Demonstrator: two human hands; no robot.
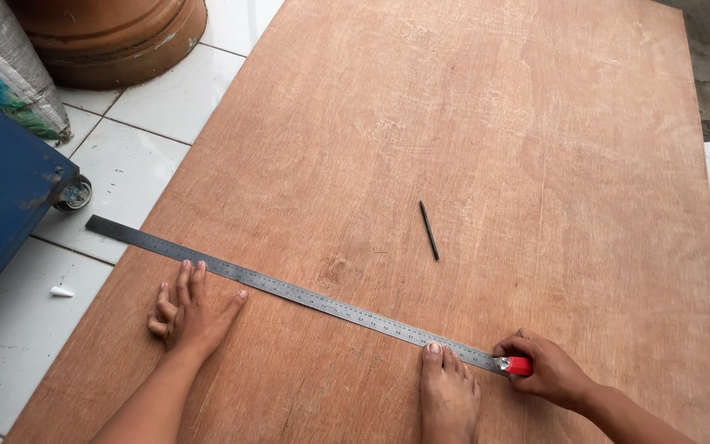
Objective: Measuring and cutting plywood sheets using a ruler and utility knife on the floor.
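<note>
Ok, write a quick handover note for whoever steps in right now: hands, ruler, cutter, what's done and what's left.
Left hand: flat on the plywood sheet, fingertips against the steel ruler.
Right hand: gripping the red cutter at the ruler's right end.
A bare foot also pins the ruler.
The ruler lies diagonally across the sheet, its left end overhanging the tiles. A black pencil lies loose above it.
Done: ruler placed and held. No cut line can be made out along it, so the cut seems still to do.
</note>
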